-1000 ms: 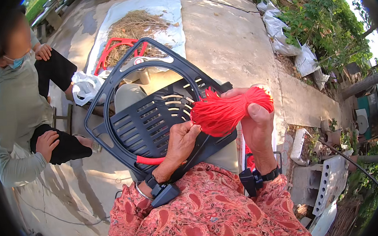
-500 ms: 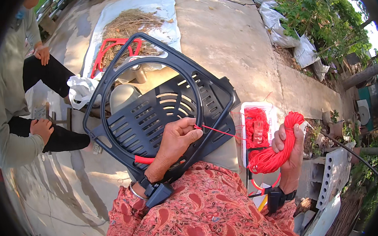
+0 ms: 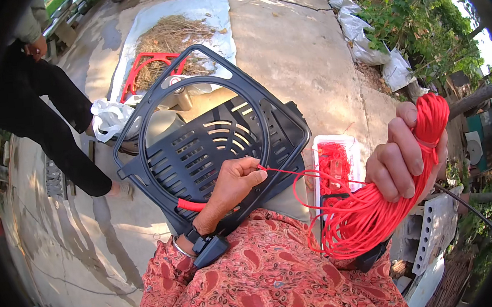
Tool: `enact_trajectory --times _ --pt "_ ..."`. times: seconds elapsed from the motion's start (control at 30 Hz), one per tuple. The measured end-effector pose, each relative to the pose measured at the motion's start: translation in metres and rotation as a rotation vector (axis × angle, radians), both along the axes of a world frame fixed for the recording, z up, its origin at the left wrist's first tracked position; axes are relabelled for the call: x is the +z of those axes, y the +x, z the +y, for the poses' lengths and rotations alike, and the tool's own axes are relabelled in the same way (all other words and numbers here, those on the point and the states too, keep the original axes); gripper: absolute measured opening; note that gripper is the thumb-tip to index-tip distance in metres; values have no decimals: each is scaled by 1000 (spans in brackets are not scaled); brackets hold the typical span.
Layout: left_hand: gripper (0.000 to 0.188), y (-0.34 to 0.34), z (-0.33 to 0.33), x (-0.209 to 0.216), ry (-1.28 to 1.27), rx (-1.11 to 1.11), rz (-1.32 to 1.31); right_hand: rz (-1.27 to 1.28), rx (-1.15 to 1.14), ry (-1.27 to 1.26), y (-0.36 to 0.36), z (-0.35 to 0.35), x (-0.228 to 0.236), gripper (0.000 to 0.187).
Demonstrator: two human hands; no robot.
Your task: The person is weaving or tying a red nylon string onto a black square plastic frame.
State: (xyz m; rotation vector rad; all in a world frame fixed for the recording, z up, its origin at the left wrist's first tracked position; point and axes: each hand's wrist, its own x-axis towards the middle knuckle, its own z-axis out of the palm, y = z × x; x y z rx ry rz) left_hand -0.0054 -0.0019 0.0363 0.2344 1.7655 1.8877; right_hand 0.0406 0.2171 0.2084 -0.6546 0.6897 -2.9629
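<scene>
A dark plastic frame (image 3: 273, 96) with a round ring in it lies across my lap. My left hand (image 3: 234, 183) is closed at the ring's near right side, pinching a strand of thin red cord. Part of the ring, by my left wrist, is covered in a red wrapping (image 3: 191, 205). Raised on the right, my right hand (image 3: 392, 157) grips a thick hank of red cord (image 3: 370, 219), tied near its top, its loops hanging toward me. The strand runs from my left fingers toward the hank with some slack.
A white basket (image 3: 316, 154) of red cord stands beyond the hank. Behind the ring is a dark slotted panel (image 3: 198, 128). A person in black trousers (image 3: 74, 142) stands at left, near a white plastic bag (image 3: 106, 119). Farther off, a red frame (image 3: 130, 82) and dry stalks (image 3: 175, 33) lie on a pale sheet.
My right hand has lifted the hank up and closer, and its loops have spread. My left hand stays nearly in place. The person at left has gone from sitting to standing.
</scene>
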Motion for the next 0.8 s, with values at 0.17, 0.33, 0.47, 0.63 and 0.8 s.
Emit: enact_trajectory --times 0.17,0.33,0.47,0.63,0.8 --pt "39 1 7 -3 -45 -76 179 173 86 89 -43 -31 21 45" --pt "37 8 15 -33 -46 288 858 280 265 151 -90 -73 26 49" --pt "36 8 11 -7 -217 213 565 21 199 267 -104 -103 35 39" --pt "41 6 10 -3 -181 98 310 247 -92 889 -142 -118 7 34" --pt "42 10 6 -5 -186 142 312 959 -417 1516 -148 -113 -49 31"
